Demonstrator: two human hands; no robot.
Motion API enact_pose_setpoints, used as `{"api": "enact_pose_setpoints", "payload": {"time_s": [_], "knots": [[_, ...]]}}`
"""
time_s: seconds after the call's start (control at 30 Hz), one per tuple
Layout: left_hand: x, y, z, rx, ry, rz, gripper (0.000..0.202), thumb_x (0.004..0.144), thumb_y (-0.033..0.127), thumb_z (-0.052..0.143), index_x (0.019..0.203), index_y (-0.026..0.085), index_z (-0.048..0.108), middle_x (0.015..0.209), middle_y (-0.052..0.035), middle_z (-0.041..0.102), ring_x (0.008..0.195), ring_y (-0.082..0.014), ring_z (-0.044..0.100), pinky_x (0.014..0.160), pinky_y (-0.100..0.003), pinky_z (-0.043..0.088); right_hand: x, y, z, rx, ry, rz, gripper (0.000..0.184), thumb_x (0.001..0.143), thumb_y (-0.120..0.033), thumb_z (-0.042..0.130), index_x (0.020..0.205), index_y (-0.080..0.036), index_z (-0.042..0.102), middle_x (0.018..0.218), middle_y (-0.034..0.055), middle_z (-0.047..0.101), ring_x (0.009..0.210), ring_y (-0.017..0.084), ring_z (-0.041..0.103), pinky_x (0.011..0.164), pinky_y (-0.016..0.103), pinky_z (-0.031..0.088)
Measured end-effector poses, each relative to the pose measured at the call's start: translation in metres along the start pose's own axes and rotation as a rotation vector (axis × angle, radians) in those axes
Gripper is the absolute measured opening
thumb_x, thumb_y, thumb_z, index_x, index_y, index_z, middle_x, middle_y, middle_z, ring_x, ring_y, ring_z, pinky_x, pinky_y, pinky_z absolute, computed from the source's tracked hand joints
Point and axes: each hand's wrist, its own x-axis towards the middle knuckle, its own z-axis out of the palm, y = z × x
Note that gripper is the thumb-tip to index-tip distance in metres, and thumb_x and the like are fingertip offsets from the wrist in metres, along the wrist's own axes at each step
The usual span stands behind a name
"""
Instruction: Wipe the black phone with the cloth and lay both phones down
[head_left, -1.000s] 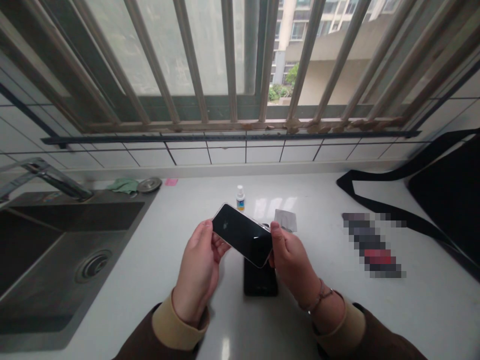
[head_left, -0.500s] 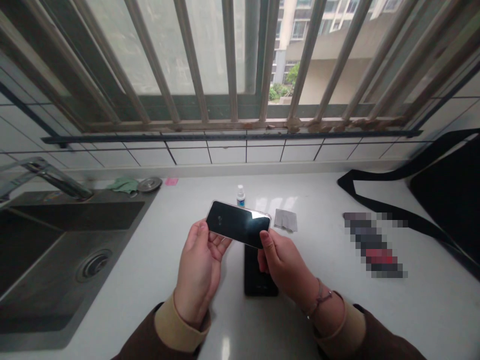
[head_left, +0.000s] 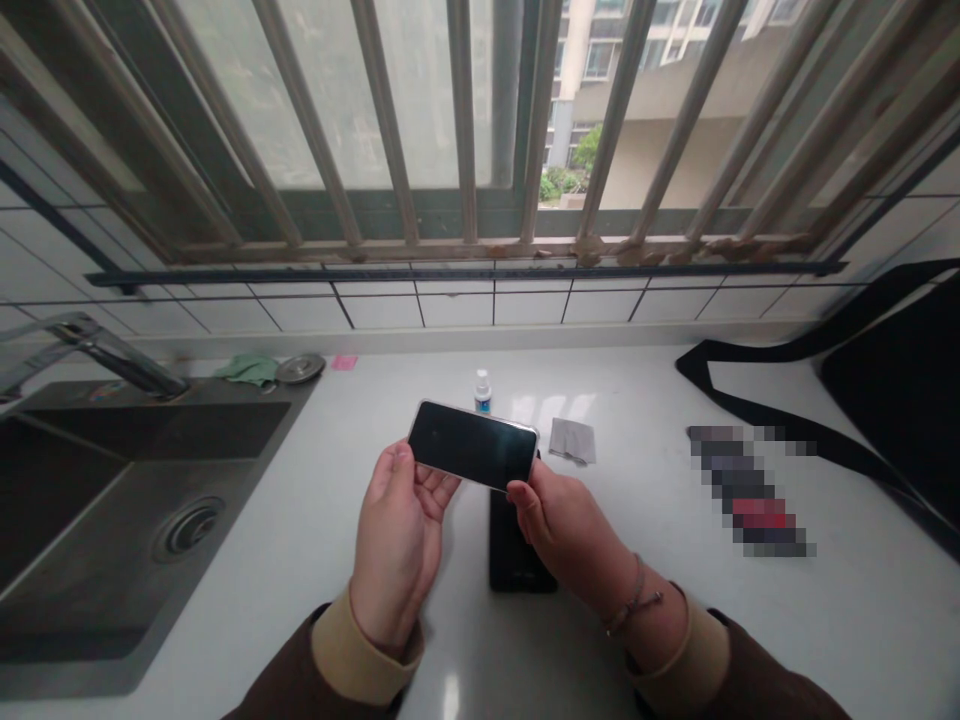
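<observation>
A smartphone [head_left: 472, 445] with a dark screen and a clear case is held up over the counter, its long side nearly level and sloping down to the right. My left hand [head_left: 397, 540] grips its left end, thumb at the lower left corner and fingers behind. At the right end, my right hand [head_left: 566, 520] pinches the lower corner with the thumb in front. Beneath the phone lies a black flat rectangular object [head_left: 517, 555], partly covered by the phone and my right hand. A small white spray bottle [head_left: 482, 390] stands just behind the phone.
A grey folded cloth [head_left: 572, 440] lies right of the phone. On the left is a sink [head_left: 247, 480] with a faucet [head_left: 127, 360], a green cloth [head_left: 249, 369] and a metal drain cover [head_left: 300, 368]. A black bag [head_left: 892, 370] with a strap sits at the right. A barred window rises behind.
The phone has shifted slightly left and its screen reflection has faded. My right thumb has slid down to the phone's lower edge. My left hand keeps its grip.
</observation>
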Motion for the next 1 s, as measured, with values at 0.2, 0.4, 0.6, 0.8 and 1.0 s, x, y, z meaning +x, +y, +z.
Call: {"api": "enact_pose_setpoints", "payload": {"time_s": [0.2, 0.4, 0.6, 0.8, 1.0], "knots": [[-0.004, 0.001, 0.001, 0.027, -0.057, -0.027, 0.02, 0.102, 0.037, 0.071, 0.104, 0.02, 0.06, 0.11, -0.0102, 0.081, 0.1, -0.0204, 0.08, 0.093, -0.039, 0.065, 0.002, 0.0, 0.003, 0.046, 0.103, 0.088, 0.065, 0.11, -0.073, 0.015, 0.087, -0.025, 0.053, 0.061, 0.0026, 0.063, 0.053, 0.021, 0.06, 0.059, 0.032, 0.04], [-0.006, 0.0, 0.001, 0.039, -0.088, 0.053, 0.019, 0.102, 0.037, 0.071, 0.102, 0.021, 0.061, 0.105, -0.0054, 0.079, 0.097, -0.0179, 0.079, 0.09, -0.035, 0.066, 0.003, 0.001, 0.006, 0.042, 0.16, 0.124, 0.067, 0.11, -0.074, 0.018, 0.082, -0.025, 0.055, 0.06, 0.0027, 0.062, 0.053, 0.02, 0.058, 0.058, 0.032, 0.039], [-0.003, -0.001, -0.001, 0.046, -0.064, 0.083, 0.019, 0.103, 0.038, 0.071, 0.107, 0.021, 0.063, 0.108, -0.006, 0.079, 0.096, -0.0175, 0.077, 0.09, -0.034, 0.066, 0.0, 0.001, 0.006, 0.328, 0.075, 0.145, 0.066, 0.11, -0.075, 0.03, 0.082, -0.023, 0.06, 0.053, -0.0016, 0.06, 0.049, 0.015, 0.057, 0.055, 0.028, 0.041], [0.001, 0.0, -0.004, -0.041, -0.043, 0.086, 0.021, 0.104, 0.041, 0.071, 0.108, 0.021, 0.067, 0.105, -0.0034, 0.078, 0.092, -0.014, 0.075, 0.084, -0.026, 0.062, -0.002, -0.002, 0.006, 0.432, -0.148, 0.126, 0.066, 0.108, -0.074, 0.042, 0.085, -0.018, 0.069, 0.051, -0.0021, 0.061, 0.047, 0.012, 0.054, 0.055, 0.025, 0.043], [-0.006, -0.001, 0.0, 0.056, -0.098, 0.028, 0.041, 0.096, 0.042, 0.08, 0.129, 0.022, 0.067, 0.127, -0.0086, 0.075, 0.114, -0.0215, 0.073, 0.098, -0.033, 0.059, -0.006, -0.001, 0.011, 0.423, -0.4, 0.038, 0.065, 0.102, -0.068, 0.063, 0.062, -0.016, 0.068, 0.053, 0.0008, 0.063, 0.048, 0.01, 0.054, 0.053, 0.024, 0.039]]}}
